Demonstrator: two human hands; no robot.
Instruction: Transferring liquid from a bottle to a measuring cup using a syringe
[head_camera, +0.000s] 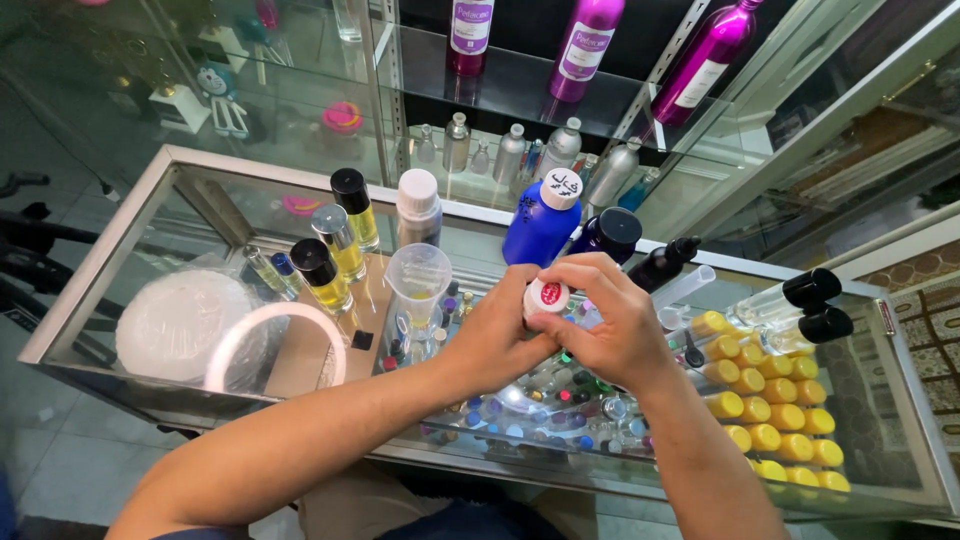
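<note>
A small white round cap with a red label (548, 297) is held above the glass-topped display counter (130, 235), in front of the blue plastic bottle with a white cap (541, 222). It is pinched from the right by the curled fingers and thumb of the right hand (612, 325), while the left hand (492, 338) is pressed against it from the left, fingers closed together. What lies beneath the cap is hidden, possibly a bottle. A clear plastic measuring cup (418, 277) is seen just beside the left hand.
</note>
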